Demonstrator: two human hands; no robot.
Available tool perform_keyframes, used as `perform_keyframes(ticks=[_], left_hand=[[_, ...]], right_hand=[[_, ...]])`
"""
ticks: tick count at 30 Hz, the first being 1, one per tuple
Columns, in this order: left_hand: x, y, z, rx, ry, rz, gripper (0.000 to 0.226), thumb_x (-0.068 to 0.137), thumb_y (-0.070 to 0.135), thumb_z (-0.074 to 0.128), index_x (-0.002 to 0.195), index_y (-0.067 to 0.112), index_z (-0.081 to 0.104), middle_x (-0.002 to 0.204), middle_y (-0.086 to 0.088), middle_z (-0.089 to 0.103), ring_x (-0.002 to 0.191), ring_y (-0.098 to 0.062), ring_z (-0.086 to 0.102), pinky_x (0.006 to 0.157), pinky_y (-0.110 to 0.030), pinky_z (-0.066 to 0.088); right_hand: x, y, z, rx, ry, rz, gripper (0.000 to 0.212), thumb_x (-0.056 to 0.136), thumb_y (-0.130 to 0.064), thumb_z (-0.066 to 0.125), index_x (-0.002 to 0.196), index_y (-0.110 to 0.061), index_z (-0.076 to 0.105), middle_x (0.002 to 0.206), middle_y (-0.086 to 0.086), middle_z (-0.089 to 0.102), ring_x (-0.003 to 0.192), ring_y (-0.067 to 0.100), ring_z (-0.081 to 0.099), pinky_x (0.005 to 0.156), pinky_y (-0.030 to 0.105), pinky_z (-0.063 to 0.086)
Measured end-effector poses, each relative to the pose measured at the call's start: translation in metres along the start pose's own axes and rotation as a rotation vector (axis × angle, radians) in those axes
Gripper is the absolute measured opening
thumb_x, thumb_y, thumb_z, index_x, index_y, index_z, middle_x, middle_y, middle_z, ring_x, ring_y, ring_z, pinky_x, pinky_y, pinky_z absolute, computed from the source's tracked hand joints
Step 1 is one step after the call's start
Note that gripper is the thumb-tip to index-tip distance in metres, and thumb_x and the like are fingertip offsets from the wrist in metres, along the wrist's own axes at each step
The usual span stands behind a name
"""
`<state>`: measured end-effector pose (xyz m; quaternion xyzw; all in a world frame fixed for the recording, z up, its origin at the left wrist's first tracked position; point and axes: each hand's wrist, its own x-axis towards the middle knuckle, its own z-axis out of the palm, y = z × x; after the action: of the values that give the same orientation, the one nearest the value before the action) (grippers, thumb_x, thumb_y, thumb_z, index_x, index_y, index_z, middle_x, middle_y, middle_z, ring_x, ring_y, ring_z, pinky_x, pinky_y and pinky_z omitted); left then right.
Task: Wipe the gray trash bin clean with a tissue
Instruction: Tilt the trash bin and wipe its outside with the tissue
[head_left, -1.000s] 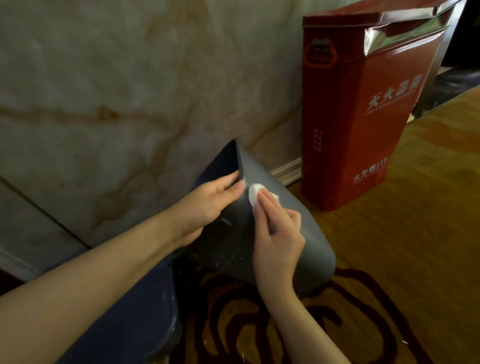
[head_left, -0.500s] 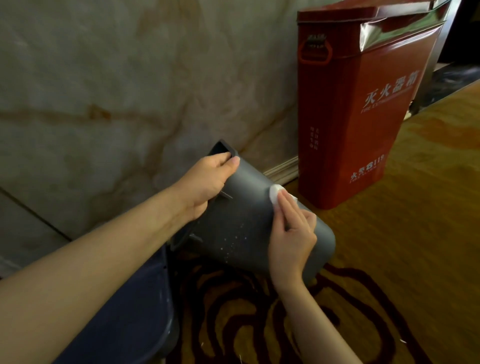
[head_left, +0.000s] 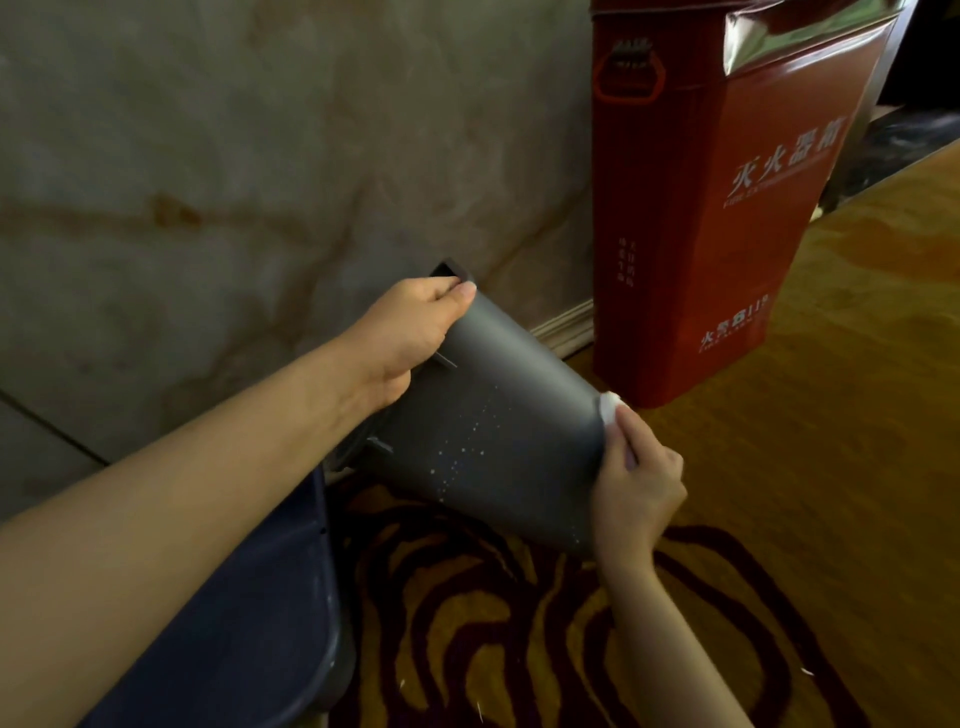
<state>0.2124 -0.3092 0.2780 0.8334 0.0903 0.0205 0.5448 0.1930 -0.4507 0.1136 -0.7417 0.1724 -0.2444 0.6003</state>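
Wiping is under way: the left hand (head_left: 415, 332) grips the tilted gray trash bin (head_left: 498, 436) at its rim, just beside the red fire-extinguisher box (head_left: 691, 234); the right hand (head_left: 636, 483) pinches the tissue (head_left: 609, 408) against the bin's base edge. Next, probably the speckled side.

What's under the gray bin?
Patterned carpet shows beneath the tilted gray bin, and a dark blue seat sits near its rim end. The carpet right beneath the bin is covered.

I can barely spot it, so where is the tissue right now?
In the head view, the tissue sits right of centre, pinched in the right hand against the gray trash bin at its bottom edge, near the red box.
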Motion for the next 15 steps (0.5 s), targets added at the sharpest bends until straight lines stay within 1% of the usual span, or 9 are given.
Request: perform_keyframes(ticks=[1, 3, 4, 5, 6, 8, 10, 13, 15], left_hand=[[0.001, 0.0, 0.0, 0.006, 0.026, 0.002, 0.033, 0.095, 0.02, 0.043, 0.121, 0.003, 0.056, 0.117, -0.009, 0.061, 0.121, -0.023, 0.053, 0.11, -0.037, 0.035], [0.001, 0.001, 0.0, 0.023, 0.061, 0.006, 0.029, 0.095, 0.019, 0.044, 0.113, 0.005, 0.06, 0.113, -0.009, 0.061, 0.119, -0.021, 0.054, 0.108, -0.034, 0.036], [0.001, 0.002, 0.0, 0.032, 0.065, 0.006, 0.025, 0.094, 0.02, 0.044, 0.104, 0.007, 0.063, 0.111, -0.011, 0.061, 0.115, -0.02, 0.054, 0.107, -0.034, 0.038], [0.001, 0.002, 0.0, 0.036, 0.07, 0.006, 0.022, 0.094, 0.02, 0.045, 0.093, 0.009, 0.064, 0.106, -0.013, 0.06, 0.109, -0.019, 0.054, 0.103, -0.035, 0.04], [0.001, 0.004, -0.001, 0.033, 0.078, 0.01, 0.022, 0.094, 0.02, 0.045, 0.087, 0.009, 0.062, 0.099, -0.014, 0.058, 0.1, -0.021, 0.053, 0.097, -0.036, 0.041], [0.003, 0.007, -0.002, 0.043, 0.093, 0.03, 0.018, 0.094, 0.022, 0.045, 0.092, 0.008, 0.056, 0.094, -0.012, 0.049, 0.09, -0.021, 0.046, 0.086, -0.037, 0.041], [0.004, 0.012, -0.004, 0.044, 0.094, 0.049, 0.013, 0.093, 0.022, 0.045, 0.097, 0.011, 0.052, 0.094, -0.013, 0.047, 0.087, -0.022, 0.044, 0.079, -0.036, 0.037], [0.004, 0.017, -0.004, 0.045, 0.065, 0.012, 0.018, 0.093, 0.022, 0.046, 0.094, 0.007, 0.056, 0.087, -0.019, 0.054, 0.083, -0.025, 0.052, 0.078, -0.037, 0.042], [0.007, 0.018, -0.005, 0.061, 0.077, -0.024, 0.024, 0.093, 0.022, 0.047, 0.082, 0.006, 0.06, 0.079, -0.014, 0.061, 0.077, -0.024, 0.059, 0.081, -0.037, 0.047]], right_hand=[[-0.006, -0.013, 0.005, 0.032, -0.006, -0.074, 0.027, 0.089, -0.014, 0.058, 0.115, -0.016, 0.064, 0.102, -0.01, 0.06, 0.094, 0.009, 0.05, 0.078, 0.02, 0.042], [-0.016, -0.039, 0.014, 0.113, -0.029, -0.166, 0.028, 0.086, -0.011, 0.062, 0.113, -0.014, 0.065, 0.106, -0.008, 0.066, 0.095, 0.008, 0.053, 0.082, 0.021, 0.046], [-0.022, -0.05, 0.018, 0.142, -0.044, -0.211, 0.028, 0.085, -0.011, 0.063, 0.113, -0.014, 0.066, 0.109, -0.006, 0.068, 0.094, 0.007, 0.053, 0.084, 0.017, 0.045], [-0.029, -0.061, 0.022, 0.164, -0.059, -0.266, 0.028, 0.085, -0.01, 0.064, 0.113, -0.014, 0.066, 0.111, -0.005, 0.068, 0.093, 0.005, 0.052, 0.084, 0.012, 0.044], [-0.036, -0.07, 0.025, 0.183, -0.075, -0.328, 0.029, 0.084, -0.009, 0.064, 0.113, -0.014, 0.066, 0.113, -0.004, 0.067, 0.092, 0.005, 0.051, 0.084, 0.009, 0.043], [-0.049, -0.084, 0.031, 0.219, -0.105, -0.45, 0.03, 0.083, -0.005, 0.065, 0.112, -0.013, 0.066, 0.116, -0.001, 0.066, 0.089, 0.01, 0.051, 0.081, 0.013, 0.044], [-0.05, -0.089, 0.031, 0.227, -0.102, -0.542, 0.03, 0.082, -0.001, 0.067, 0.111, -0.011, 0.067, 0.117, 0.002, 0.066, 0.084, 0.018, 0.052, 0.078, 0.02, 0.047], [-0.038, -0.073, 0.021, 0.154, -0.072, -0.576, 0.032, 0.083, 0.0, 0.064, 0.113, -0.012, 0.065, 0.118, -0.003, 0.064, 0.085, 0.018, 0.051, 0.078, 0.02, 0.045], [-0.028, -0.047, 0.006, 0.083, -0.038, -0.502, 0.035, 0.084, -0.002, 0.063, 0.117, -0.015, 0.062, 0.117, -0.007, 0.062, 0.091, 0.015, 0.054, 0.081, 0.018, 0.043]])
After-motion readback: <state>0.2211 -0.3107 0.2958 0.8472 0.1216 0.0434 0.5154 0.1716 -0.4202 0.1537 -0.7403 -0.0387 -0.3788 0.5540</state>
